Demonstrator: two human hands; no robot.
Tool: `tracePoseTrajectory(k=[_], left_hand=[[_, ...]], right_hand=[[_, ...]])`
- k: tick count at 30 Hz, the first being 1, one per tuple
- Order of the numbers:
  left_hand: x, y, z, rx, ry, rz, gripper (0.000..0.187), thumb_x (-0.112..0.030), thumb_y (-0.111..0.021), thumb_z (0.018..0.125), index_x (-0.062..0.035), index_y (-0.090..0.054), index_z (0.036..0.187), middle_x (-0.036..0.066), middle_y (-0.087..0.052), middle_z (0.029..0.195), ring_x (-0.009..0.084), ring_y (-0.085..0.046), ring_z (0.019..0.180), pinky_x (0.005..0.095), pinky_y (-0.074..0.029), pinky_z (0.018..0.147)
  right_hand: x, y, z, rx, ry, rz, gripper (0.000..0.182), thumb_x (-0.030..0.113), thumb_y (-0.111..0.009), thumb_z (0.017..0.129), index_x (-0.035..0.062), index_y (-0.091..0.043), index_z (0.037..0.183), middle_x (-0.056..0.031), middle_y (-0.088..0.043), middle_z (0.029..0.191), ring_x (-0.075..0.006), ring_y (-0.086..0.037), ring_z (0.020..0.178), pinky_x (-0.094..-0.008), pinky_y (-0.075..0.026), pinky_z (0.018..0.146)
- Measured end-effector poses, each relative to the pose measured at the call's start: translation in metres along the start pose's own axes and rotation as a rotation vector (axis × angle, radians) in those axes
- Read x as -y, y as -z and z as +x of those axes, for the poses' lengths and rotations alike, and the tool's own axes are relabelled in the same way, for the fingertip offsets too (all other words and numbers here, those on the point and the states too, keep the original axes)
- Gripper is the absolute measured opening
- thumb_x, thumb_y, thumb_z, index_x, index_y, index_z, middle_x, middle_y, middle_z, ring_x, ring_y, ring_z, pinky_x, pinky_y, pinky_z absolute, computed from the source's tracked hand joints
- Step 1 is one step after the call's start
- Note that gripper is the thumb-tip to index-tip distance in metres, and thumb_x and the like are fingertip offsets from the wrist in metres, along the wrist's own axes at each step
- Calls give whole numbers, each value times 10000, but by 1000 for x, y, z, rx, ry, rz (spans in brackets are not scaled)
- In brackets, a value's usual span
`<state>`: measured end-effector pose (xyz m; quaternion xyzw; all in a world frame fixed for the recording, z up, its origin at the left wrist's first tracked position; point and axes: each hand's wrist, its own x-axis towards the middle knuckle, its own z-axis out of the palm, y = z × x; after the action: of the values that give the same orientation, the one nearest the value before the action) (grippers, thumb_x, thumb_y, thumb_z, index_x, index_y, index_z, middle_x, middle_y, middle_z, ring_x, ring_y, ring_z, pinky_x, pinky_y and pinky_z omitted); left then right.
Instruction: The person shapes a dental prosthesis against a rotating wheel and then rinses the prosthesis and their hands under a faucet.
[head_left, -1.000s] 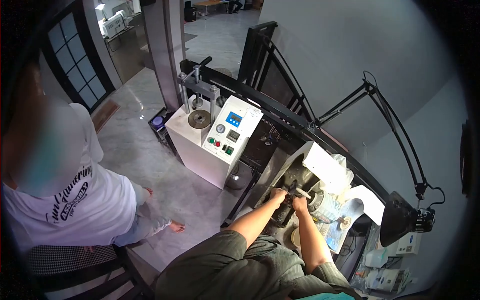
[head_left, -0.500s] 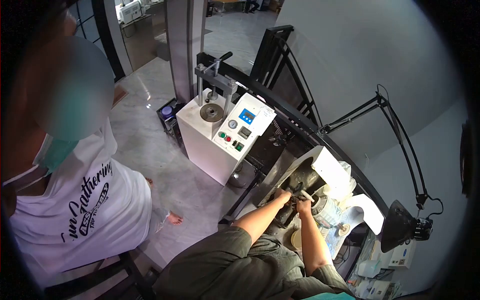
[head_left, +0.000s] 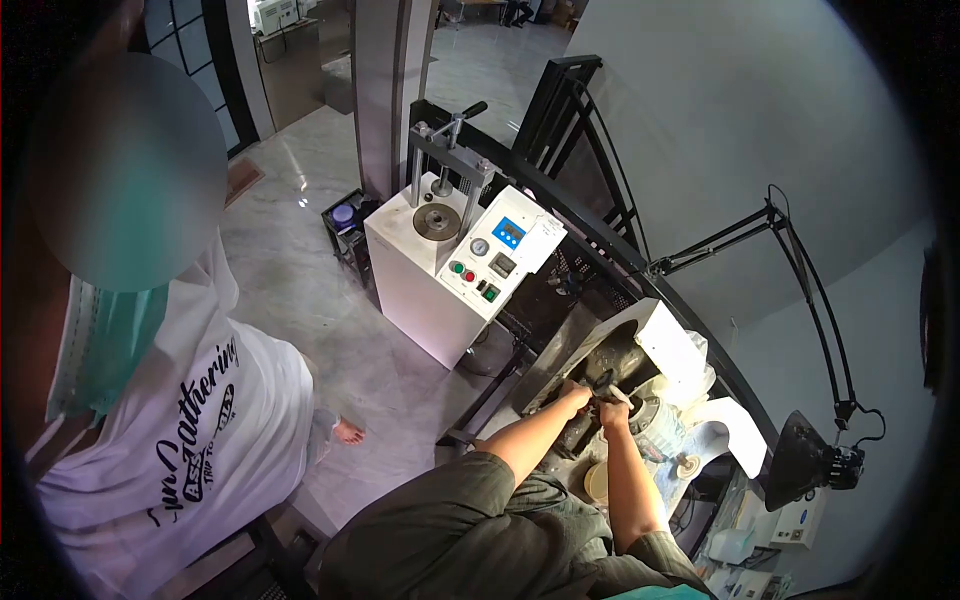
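Observation:
In the head view, both of my hands are close together at the mouth of a white hooded box with a dark inside [head_left: 612, 352]. My left hand [head_left: 574, 394] is closed, fingers curled in towards a small dark part [head_left: 603, 381] at the opening. My right hand [head_left: 614, 411] is closed just beside it, a pale stick-like piece [head_left: 621, 396] showing at its fingers. What the fingers grip is too small and dark to make out. A ridged grey round housing [head_left: 652, 421] stands right of my right hand, and a tan round container [head_left: 596, 482] lies below.
A white press machine [head_left: 420, 290] with buttons and gauge stands left of the box. A black jointed lamp [head_left: 800, 460] hangs at right. At far left is a person in a white shirt [head_left: 225, 440] and mask. A blue-white curved piece [head_left: 702, 445] holds a round knob.
The view has shifted slightly, so the surroundings sit a little further right and lower. My right hand has turned slightly around the pale piece, which shows less. The person at left appears closer.

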<state>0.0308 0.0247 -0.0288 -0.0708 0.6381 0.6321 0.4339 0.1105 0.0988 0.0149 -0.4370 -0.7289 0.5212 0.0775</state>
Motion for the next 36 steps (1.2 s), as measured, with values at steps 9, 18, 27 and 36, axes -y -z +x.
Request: tracePoseTrajectory(k=[9,18,27,36], left_hand=[[29,-18,35,1,21,-103,175,-130,-574,740,43,-590,728,139,-600,676,216,-569,536,361,-419,428],[-11,-11,-1,-132,103,0,219,-147,-567,765,66,-604,800,167,-638,741,221,-616,600,345,-471,463],[3,-21,7,-185,157,-84,297,-226,-557,789,28,-618,930,168,-637,886,233,-626,706,355,-481,514],[5,-7,-1,-247,125,-104,252,-196,-522,792,13,-619,895,133,-630,812,232,-598,668,361,-458,519]], right_hand=[[-45,5,43,10,-76,106,321,4,-457,796,44,-526,1106,-110,-597,956,-199,-587,798,-303,-485,655],[-48,-1,41,-82,0,217,287,46,-487,815,-20,-511,1094,-136,-588,929,-241,-604,763,-361,-525,629],[-18,5,28,34,-78,-4,327,39,-495,760,-26,-571,1072,-111,-596,933,-206,-568,795,-289,-450,703],[-67,-16,63,-116,-21,82,299,43,-541,720,-70,-577,994,-109,-600,897,-198,-561,772,-318,-459,673]])
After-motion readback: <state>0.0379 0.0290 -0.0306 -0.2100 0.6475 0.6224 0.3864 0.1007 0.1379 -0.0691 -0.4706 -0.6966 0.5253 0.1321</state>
